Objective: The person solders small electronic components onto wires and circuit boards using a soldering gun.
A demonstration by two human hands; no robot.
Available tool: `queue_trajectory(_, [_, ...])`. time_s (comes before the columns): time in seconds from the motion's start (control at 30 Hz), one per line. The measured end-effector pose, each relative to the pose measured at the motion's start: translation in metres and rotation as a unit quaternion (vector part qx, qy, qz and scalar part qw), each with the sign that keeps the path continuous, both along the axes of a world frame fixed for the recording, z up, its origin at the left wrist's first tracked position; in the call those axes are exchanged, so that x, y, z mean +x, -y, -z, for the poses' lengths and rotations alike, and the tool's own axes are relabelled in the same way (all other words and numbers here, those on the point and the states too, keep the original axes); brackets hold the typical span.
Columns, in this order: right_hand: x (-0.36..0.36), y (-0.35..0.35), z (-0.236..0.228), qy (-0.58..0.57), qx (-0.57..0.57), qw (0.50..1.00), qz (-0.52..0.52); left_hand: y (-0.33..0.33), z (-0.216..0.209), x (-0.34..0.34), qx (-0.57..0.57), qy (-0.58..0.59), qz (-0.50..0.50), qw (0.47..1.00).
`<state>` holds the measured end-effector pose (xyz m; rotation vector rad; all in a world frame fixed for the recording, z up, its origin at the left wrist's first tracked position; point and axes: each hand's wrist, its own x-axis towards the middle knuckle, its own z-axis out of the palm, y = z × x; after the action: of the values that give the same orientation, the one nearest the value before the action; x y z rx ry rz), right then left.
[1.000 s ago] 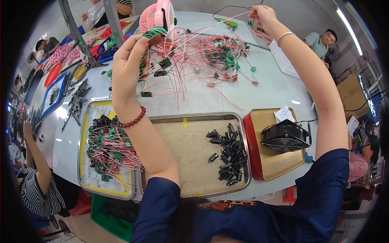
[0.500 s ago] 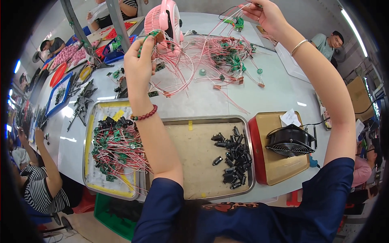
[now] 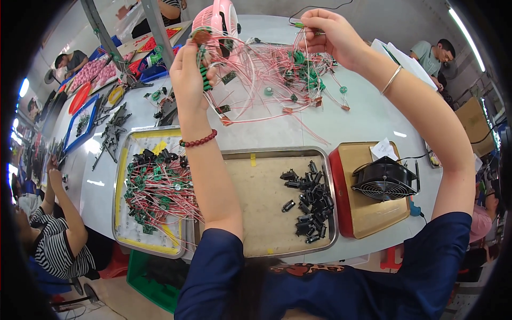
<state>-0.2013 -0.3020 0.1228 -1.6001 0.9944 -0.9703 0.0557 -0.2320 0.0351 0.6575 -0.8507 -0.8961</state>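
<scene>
My left hand (image 3: 192, 72) is closed on a bundle of green circuit boards (image 3: 204, 77) with red and white wires trailing to the right. Raised at the far right of the worktop, my right hand (image 3: 333, 37) pinches a slim green-handled tool (image 3: 300, 25); a dark cord runs close by it. Its working end is too small to make out. Below the right hand, a tangled heap of wired circuit boards (image 3: 309, 77) lies on the table. A pink fan (image 3: 216, 21) stands just behind my left hand.
A metal tray with yellow edging (image 3: 121, 197) holds wired boards. Beside it, another metal tray (image 3: 250, 213) carries small black parts (image 3: 314, 205). A black fan (image 3: 385, 180) sits on a red-and-gold tin (image 3: 368, 224) at right. Metal posts (image 3: 154, 26) rise at far left; co-workers sit around.
My right hand has come down and slightly left from the raised wire ends, and now has the green tool between its fingers. My left hand shifted slightly right, still gripping the boards.
</scene>
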Motion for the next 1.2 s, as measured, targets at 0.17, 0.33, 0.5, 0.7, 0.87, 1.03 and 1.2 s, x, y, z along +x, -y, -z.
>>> queue_trajectory(0.17, [0.007, -0.027, 0.005, -0.022, 0.038, 0.999, 0.001, 0.001, 0.004, 0.010, -0.014, -0.066, -0.048, 0.997])
queue_trajectory(0.33, [0.003, -0.045, 0.008, -0.040, 0.044, 0.998, 0.004, 0.004, 0.005, 0.012, -0.024, -0.097, -0.066, 0.993])
queue_trajectory(0.5, [0.000, -0.059, 0.029, -0.096, 0.063, 0.993, -0.017, 0.009, 0.007, 0.018, -0.016, -0.138, -0.083, 0.987])
queue_trajectory(0.7, [0.011, -0.089, 0.084, -0.117, 0.157, 0.980, -0.034, 0.010, 0.008, 0.015, -0.056, -0.184, -0.145, 0.971])
queue_trajectory(0.87, [0.024, -0.108, 0.111, -0.155, 0.235, 0.957, -0.065, 0.016, 0.009, 0.014, -0.100, -0.190, -0.149, 0.965])
queue_trajectory(1.03, [0.035, -0.119, 0.116, -0.275, 0.280, 0.912, -0.121, 0.024, 0.016, 0.007, -0.122, -0.239, -0.179, 0.946])
queue_trajectory(1.2, [0.038, -0.107, 0.140, -0.426, 0.100, 0.859, -0.265, 0.016, 0.006, 0.003, -0.109, -0.230, -0.182, 0.950])
